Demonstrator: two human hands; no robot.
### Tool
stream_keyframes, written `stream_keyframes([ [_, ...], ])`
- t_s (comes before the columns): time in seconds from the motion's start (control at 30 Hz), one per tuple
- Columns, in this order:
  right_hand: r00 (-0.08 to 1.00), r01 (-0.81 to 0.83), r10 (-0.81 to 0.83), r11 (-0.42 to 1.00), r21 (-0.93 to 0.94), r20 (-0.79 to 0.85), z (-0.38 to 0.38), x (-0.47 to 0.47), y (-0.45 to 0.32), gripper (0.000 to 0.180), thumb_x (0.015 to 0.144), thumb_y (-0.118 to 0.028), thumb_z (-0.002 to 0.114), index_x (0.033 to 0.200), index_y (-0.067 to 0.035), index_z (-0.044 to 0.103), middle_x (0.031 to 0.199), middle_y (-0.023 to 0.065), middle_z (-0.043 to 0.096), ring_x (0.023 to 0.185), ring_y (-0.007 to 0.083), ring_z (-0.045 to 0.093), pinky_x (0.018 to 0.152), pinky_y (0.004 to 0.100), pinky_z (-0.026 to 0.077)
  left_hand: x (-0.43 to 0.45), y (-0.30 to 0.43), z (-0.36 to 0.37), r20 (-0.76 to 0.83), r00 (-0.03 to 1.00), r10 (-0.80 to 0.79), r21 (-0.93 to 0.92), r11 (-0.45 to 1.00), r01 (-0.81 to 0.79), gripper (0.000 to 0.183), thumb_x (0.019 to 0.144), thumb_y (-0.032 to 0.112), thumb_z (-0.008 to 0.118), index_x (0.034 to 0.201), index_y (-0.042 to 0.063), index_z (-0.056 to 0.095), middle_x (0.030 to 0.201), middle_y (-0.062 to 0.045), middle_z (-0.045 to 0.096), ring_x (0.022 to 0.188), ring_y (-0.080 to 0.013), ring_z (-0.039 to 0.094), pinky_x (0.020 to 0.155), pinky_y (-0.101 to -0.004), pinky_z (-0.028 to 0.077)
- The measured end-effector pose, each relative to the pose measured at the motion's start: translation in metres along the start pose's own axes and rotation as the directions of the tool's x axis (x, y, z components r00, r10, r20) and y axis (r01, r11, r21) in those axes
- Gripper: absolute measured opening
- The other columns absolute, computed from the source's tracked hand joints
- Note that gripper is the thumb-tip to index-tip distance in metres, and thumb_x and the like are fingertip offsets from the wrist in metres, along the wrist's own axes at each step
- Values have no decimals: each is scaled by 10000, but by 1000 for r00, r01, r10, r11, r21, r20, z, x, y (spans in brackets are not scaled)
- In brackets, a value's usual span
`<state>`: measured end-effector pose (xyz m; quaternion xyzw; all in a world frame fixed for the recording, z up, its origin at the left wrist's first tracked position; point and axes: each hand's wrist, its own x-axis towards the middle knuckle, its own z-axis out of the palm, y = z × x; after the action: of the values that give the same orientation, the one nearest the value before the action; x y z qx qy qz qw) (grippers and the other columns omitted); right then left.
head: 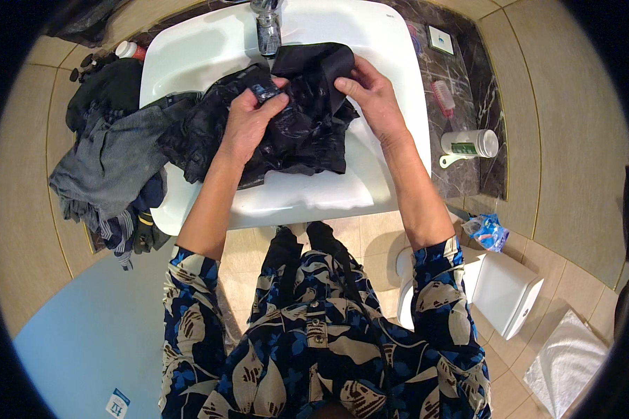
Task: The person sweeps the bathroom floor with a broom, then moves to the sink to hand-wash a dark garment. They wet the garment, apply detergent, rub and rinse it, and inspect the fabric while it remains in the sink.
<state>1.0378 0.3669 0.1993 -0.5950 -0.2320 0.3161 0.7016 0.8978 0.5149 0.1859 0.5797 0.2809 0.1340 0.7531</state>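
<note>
A dark, wet-looking black garment [309, 141] is spread across the white washbasin [314, 201], its left part reaching over the basin's rim. My left hand [251, 118] pinches a bunched, shiny fold of it between thumb and fingers. At the upper right, my right hand [369, 94] grips a smoother, flat black section by its edge, thumb on top. Just above the cloth, between my hands, is the metal faucet [267, 31]. Whether water runs from it I cannot tell. The cloth hides much of the bowl.
A heap of clothes, with a grey striped garment [120, 157] on top, hangs over the left counter. On the right marble counter are a pink brush [443, 98], a white canister [472, 143] and a small framed box [441, 40]. A toilet [506, 293] stands at lower right.
</note>
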Motion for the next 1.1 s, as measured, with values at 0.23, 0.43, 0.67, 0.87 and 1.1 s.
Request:
stream_keyframes([
  [0.23, 995, -78, 73, 994, -80, -62, -13, -21, 20, 123, 809, -106, 654, 877, -10, 618, 768, -3, 620, 706, 69, 541, 686, 217, 456, -1, 9, -4, -140, 923, 358, 147, 930, -338, 188, 833, 1, 615, 1010, 35, 670, 937, 3, 639, 810, -53, 541, 742, -185, 443],
  [0.43, 995, 96, -95, 995, 34, -33, -20, 8, -46, 79, 807, -130, 626, 815, -52, 616, 740, -23, 597, 702, 64, 517, 697, 210, 417, -22, 65, 9, -213, 874, 437, 195, 895, -401, 180, 803, 5, 641, 979, 22, 678, 900, -22, 650, 791, -79, 572, 745, -208, 460],
  [0.67, 806, 554, -581, 807, 204, 113, 1, 56, -166, 91, 779, -89, 628, 828, -19, 596, 783, 37, 637, 690, 115, 585, 677, 232, 473, -29, 155, 20, -54, 670, 741, 168, 668, -725, 196, 849, 61, 620, 1034, -5, 614, 952, -83, 635, 822, -156, 601, 726, -291, 489],
  [0.87, 770, 632, -380, 567, -529, 512, 9, 14, -147, 213, 836, -67, 562, 1044, -35, 597, 818, 39, 660, 683, 151, 624, 620, 265, 505, -40, 62, -13, 214, 976, -50, 483, 874, -61, 279, 836, 15, 604, 1114, 35, 599, 1004, 1, 592, 842, -72, 518, 769, -230, 450],
  [1.1, 790, 606, -234, 442, -662, 567, 29, -61, 12, 283, 706, -3, 558, 977, -46, 630, 754, 107, 629, 612, 274, 626, 518, 359, 501, -34, 25, -55, -203, 979, 37, 388, 921, 46, 198, 863, 61, 541, 1044, 36, 618, 928, -23, 638, 771, -94, 586, 647, -213, 453],
])
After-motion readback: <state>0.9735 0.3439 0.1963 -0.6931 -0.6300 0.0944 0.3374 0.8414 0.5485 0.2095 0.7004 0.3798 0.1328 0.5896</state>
